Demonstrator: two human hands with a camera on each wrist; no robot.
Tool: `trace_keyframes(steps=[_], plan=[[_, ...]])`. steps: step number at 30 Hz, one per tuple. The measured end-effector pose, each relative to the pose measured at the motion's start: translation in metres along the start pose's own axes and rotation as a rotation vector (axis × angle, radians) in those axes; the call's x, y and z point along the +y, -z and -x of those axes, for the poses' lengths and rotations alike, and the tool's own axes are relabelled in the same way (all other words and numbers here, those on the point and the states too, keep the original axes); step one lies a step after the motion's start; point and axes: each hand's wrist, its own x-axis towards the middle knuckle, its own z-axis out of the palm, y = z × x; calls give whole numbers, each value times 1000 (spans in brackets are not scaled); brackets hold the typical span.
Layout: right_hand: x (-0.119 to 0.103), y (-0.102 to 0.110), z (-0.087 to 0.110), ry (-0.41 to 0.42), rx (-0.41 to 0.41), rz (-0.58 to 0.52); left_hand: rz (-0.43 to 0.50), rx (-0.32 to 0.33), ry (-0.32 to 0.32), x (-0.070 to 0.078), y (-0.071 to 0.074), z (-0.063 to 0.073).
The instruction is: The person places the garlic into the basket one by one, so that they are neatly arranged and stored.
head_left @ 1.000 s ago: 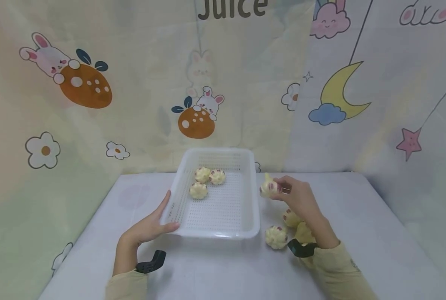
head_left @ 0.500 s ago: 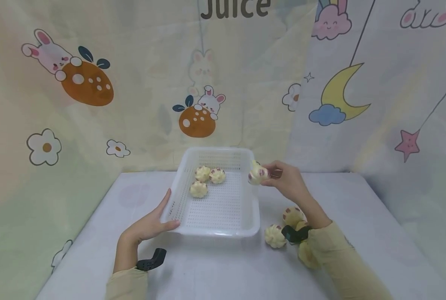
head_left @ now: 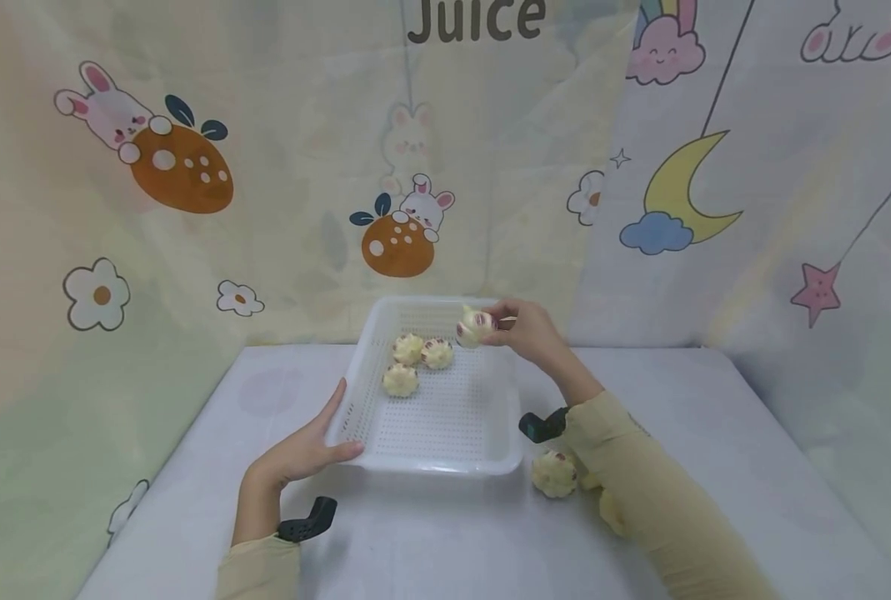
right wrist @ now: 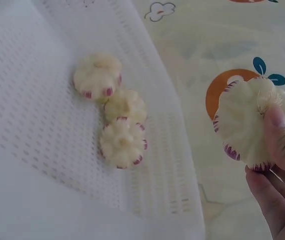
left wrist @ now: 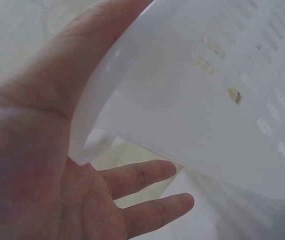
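Note:
My right hand (head_left: 528,333) pinches a garlic bulb (head_left: 475,327) with purple streaks, over the far right part of a white perforated plastic basket (head_left: 445,433). In the right wrist view, thumb and fingers hold this garlic bulb (right wrist: 245,120), its root tuft facing the camera. Three more bulbs lie together inside: one garlic bulb (head_left: 407,349) at the back, another garlic bulb (head_left: 437,353) beside it, and a third garlic bulb (head_left: 400,380) nearer. My left hand (head_left: 302,454) holds the basket's near left corner; the left wrist view shows the rim (left wrist: 95,95) against the palm.
On the white table (head_left: 430,542), right of the basket, rests a garlic bulb (head_left: 555,474). A pale yellow bulb (head_left: 612,510) beside it is partly covered by the right sleeve (head_left: 640,475). A printed cloth (head_left: 302,208) hangs behind the table.
My right hand has carried the garlic bulb left and up, from right of the basket to over it. The right sleeve now covers more of the table bulbs. My left hand keeps its hold.

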Motion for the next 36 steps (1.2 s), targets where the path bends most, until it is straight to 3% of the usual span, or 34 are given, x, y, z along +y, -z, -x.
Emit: trace_keyframes(steps=[6, 10, 19, 24, 30, 36], plan=[[-2, -16, -22, -101, -7, -91, 0, 5, -1, -1, 0, -1], [2, -30, -31, -121, -25, -120, 3, 7, -7, 1, 0, 1], [18, -60, -31, -214, -33, -278, 54, -6, -22, 3, -7, 2], [30, -71, -31, -273, -52, -310, 44, 2, -23, 2, -9, 0], [38, -81, -30, -263, -133, -370, 8, 14, -33, 1, -3, 3], [42, -90, -32, -244, -226, -335, 6, 6, -43, -2, 2, 3]])
